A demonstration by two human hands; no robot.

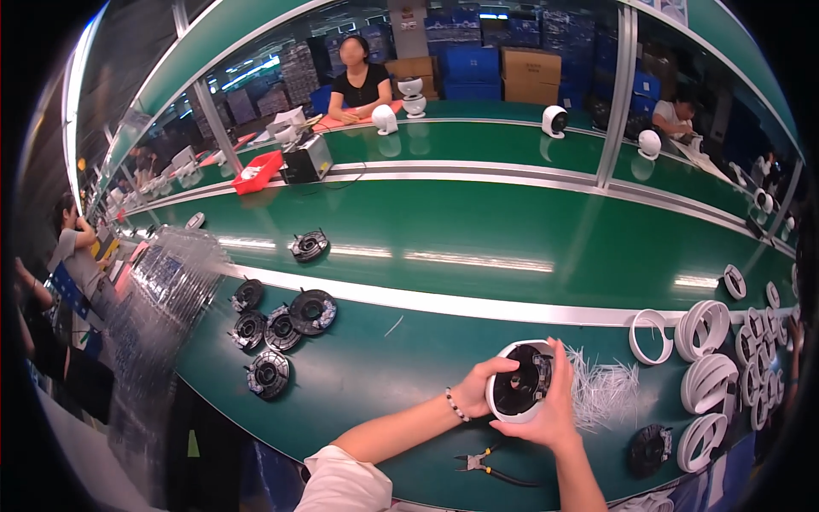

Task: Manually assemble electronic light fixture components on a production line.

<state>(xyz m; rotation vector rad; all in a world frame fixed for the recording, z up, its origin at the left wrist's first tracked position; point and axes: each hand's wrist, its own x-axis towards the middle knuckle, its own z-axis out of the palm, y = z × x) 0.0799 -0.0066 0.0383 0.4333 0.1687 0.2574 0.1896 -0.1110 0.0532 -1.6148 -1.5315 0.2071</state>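
Note:
Above the green worktop [375, 384], a round white housing [514, 411] with a black inside is tilted toward me, a small circuit board on its right inner side. My left hand [478, 388] grips its left edge, the thumb over the rim. Wrapped round the right side and underside is my right hand [554, 414], its fingertips up at the rim. A pair of cutters [482, 465] with black and yellow handles lies just below the hands. To the right of the housing spreads a pile of thin white strips [607, 391].
Several black round bases [269, 374] lie at the left, near stacked clear plastic trays [166, 282]. White rings [708, 384] and another black disc [648, 450] sit at the right. Beyond the metal strip [426, 300] runs a green conveyor belt [461, 226]. Co-workers [360, 85] sit across.

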